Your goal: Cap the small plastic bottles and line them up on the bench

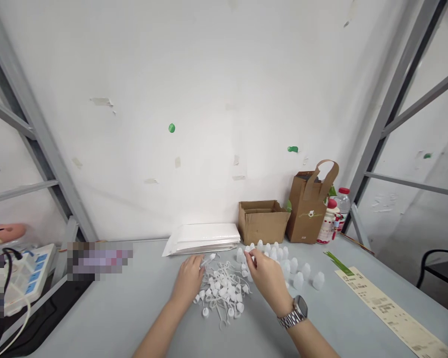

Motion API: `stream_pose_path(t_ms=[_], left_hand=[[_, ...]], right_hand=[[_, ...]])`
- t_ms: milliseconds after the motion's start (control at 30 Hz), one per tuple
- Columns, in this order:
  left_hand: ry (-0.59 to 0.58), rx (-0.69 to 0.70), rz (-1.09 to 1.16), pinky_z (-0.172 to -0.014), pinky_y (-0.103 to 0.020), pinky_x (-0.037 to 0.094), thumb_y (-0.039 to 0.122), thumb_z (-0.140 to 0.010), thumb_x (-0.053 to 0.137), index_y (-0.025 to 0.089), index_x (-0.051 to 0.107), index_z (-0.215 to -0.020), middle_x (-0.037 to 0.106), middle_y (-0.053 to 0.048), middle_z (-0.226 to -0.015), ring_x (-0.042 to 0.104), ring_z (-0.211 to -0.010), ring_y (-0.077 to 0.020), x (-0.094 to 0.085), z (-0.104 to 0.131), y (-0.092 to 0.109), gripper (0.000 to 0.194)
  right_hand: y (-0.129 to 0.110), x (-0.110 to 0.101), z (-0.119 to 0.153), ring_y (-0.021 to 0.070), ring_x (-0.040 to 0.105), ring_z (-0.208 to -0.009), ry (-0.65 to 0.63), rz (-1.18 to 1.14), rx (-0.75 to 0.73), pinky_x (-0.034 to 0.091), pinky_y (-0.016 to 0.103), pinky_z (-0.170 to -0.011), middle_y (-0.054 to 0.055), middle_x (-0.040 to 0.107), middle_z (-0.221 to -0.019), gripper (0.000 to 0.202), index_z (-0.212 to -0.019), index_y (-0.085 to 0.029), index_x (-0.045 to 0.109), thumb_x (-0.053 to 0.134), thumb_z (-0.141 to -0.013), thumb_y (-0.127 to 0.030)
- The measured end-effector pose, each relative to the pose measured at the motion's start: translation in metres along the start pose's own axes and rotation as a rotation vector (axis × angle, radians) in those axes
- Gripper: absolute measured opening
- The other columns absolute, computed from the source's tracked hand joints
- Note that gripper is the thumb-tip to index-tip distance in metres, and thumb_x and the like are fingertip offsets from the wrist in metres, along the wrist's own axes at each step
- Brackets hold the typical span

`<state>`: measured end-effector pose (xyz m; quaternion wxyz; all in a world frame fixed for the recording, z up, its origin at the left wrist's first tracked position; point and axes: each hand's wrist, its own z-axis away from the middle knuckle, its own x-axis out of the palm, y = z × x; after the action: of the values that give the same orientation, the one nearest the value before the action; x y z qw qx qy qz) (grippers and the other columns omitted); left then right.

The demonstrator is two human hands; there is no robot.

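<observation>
A heap of small white plastic caps with thin looped cords [226, 291] lies in front of me, between my two hands. At the heap's upper left, my left hand [188, 278] is closed, its fingertips on a small white corded piece [209, 259]. My right hand [263, 273] is on the other side, thumb and forefinger pinched together. What sits in that pinch, if anything, I cannot make out. Around and beyond it stand several translucent domed plastic cups [298, 281], some partly hidden by the hand. A metal-band watch [294, 313] is on the right wrist.
At the back stand a stack of white padded envelopes [205, 236], an open cardboard box [265, 223], a brown paper bag [308, 214] and bottles [342, 204]. A long printed paper strip [388, 311] lies right. Left are a power strip [33, 278] and a black panel [63, 308].
</observation>
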<state>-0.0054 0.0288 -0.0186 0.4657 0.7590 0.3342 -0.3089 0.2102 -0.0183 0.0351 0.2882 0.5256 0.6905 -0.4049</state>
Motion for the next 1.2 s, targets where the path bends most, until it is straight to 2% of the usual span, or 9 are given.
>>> stream_pose_path(t_ms=[100, 300, 400, 467, 533, 733, 833, 1000, 1200], left_hand=[[0.048, -0.028, 0.101, -0.087, -0.035, 0.042, 0.014, -0.076, 0.041, 0.018, 0.056, -0.108, 0.059, -0.008, -0.104, 0.055, -0.098, -0.0205, 0.000, 0.000, -0.001, 0.036], [0.167, -0.176, 0.488, -0.083, -0.037, 0.047, 0.036, -0.073, 0.050, 0.017, 0.062, -0.097, 0.064, -0.007, -0.094, 0.061, -0.087, -0.0211, -0.011, -0.004, 0.004, 0.033], [0.053, -0.271, 0.757, -0.082, -0.036, 0.048, 0.046, -0.068, 0.056, 0.014, 0.063, -0.097, 0.068, -0.009, -0.098, 0.063, -0.091, -0.0232, -0.025, 0.000, 0.019, 0.044], [-0.088, -0.339, 0.968, -0.084, -0.036, 0.048, 0.050, -0.064, 0.062, 0.015, 0.064, -0.097, 0.068, -0.008, -0.103, 0.063, -0.091, -0.0236, -0.036, 0.006, 0.032, 0.048], [-0.183, -0.333, 1.033, -0.084, -0.035, 0.048, 0.050, -0.060, 0.066, 0.015, 0.066, -0.094, 0.068, -0.008, -0.102, 0.063, -0.091, -0.0235, -0.043, 0.012, 0.043, 0.048], [-0.263, -0.214, 0.977, -0.079, -0.033, 0.049, 0.049, -0.065, 0.062, 0.016, 0.066, -0.092, 0.067, -0.009, -0.099, 0.063, -0.084, -0.0217, -0.041, 0.017, 0.050, 0.042], [-0.235, -0.122, 0.766, -0.074, -0.030, 0.048, 0.041, -0.067, 0.062, 0.017, 0.068, -0.088, 0.067, -0.007, -0.087, 0.061, -0.079, -0.0201, -0.033, 0.020, 0.050, 0.033], [-0.338, -0.067, 0.563, -0.066, -0.028, 0.047, 0.030, -0.076, 0.050, 0.018, 0.068, -0.083, 0.064, -0.004, -0.076, 0.060, -0.063, -0.0166, -0.028, 0.027, 0.054, 0.023], [-0.196, 0.088, 0.384, -0.078, -0.030, 0.044, 0.026, -0.078, 0.046, 0.021, 0.064, -0.095, 0.065, -0.007, -0.091, 0.058, -0.086, -0.0207, -0.027, 0.029, 0.056, 0.026]], right_hand=[[-0.003, 0.003, 0.002, 0.0145, 0.053, -0.044, 0.010, 0.011, -0.026, 0.019, 0.026, -0.044, 0.002, 0.060, -0.054, 0.039, -0.068, -0.021, 0.053, 0.027, -0.092, -0.037], [-0.011, 0.005, 0.006, 0.0141, 0.052, -0.046, -0.028, -0.100, -0.042, 0.022, 0.025, -0.045, 0.002, 0.059, -0.054, 0.042, -0.073, -0.020, 0.055, 0.024, -0.092, -0.041], [-0.017, 0.005, 0.009, 0.0144, 0.052, -0.048, -0.090, -0.351, 0.020, 0.027, 0.024, -0.046, 0.000, 0.057, -0.056, 0.037, -0.083, -0.021, 0.054, 0.027, -0.090, -0.045], [-0.021, 0.005, 0.011, 0.0138, 0.050, -0.048, -0.158, -0.568, 0.085, 0.030, 0.023, -0.046, -0.003, 0.054, -0.053, 0.036, -0.079, -0.022, 0.050, 0.028, -0.089, -0.048], [-0.025, 0.007, 0.013, 0.0129, 0.048, -0.046, -0.211, -0.751, 0.144, 0.033, 0.022, -0.045, -0.005, 0.048, -0.050, 0.036, -0.070, -0.023, 0.044, 0.028, -0.088, -0.049], [-0.028, 0.013, 0.013, 0.0119, 0.044, -0.043, -0.252, -0.922, 0.215, 0.036, 0.023, -0.046, -0.007, 0.040, -0.046, 0.038, -0.059, -0.023, 0.033, 0.034, -0.084, -0.051], [-0.028, 0.016, 0.014, 0.0127, 0.045, -0.046, -0.276, -0.889, 0.163, 0.036, 0.023, -0.049, -0.006, 0.042, -0.047, 0.033, -0.061, -0.023, 0.035, 0.035, -0.085, -0.046], [-0.025, 0.021, 0.017, 0.0128, 0.040, -0.047, -0.196, -0.744, 0.121, 0.031, 0.023, -0.048, -0.005, 0.042, -0.050, 0.031, -0.060, -0.023, 0.036, 0.037, -0.084, -0.042], [-0.025, 0.024, 0.018, 0.0130, 0.039, -0.049, -0.152, -0.716, 0.166, 0.030, 0.024, -0.049, -0.004, 0.041, -0.052, 0.034, -0.060, -0.023, 0.035, 0.034, -0.085, -0.044]])
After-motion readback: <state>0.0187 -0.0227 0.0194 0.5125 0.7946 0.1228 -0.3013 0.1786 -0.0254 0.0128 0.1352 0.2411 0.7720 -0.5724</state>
